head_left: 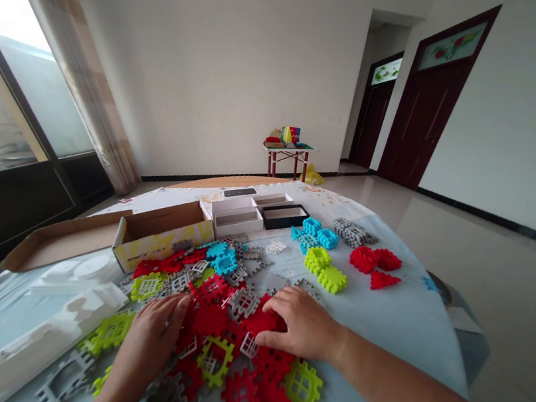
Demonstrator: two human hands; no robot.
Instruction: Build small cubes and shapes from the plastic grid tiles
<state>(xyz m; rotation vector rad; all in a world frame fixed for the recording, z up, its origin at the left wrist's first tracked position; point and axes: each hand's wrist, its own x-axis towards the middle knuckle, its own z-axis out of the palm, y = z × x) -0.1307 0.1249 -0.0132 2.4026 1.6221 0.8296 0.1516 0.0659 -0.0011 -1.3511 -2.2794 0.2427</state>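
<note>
My left hand (162, 321) lies over the left part of a loose pile of toothed plastic building panels, its fingers stretched out near red pieces (208, 320). On the pile's right side, my right hand (300, 320) rests with thumb and fingers apart, touching or just above a red panel (264, 319). Between the hands are a grey window panel (243, 303) and a small white window insert (248, 345). Nearer to me lie a lime-green frame (216, 362), a red window panel (238, 401) and a green window panel (303, 389). My fingertips partly hide pieces beneath.
Sorted groups stand to the right: blue (317, 234), grey (353, 232), green (326, 269) and red pieces (375, 259). Behind are an open cardboard box (163, 243), white boxes (238, 221) and a black box (285, 215). White foam packing (51, 337) lies left.
</note>
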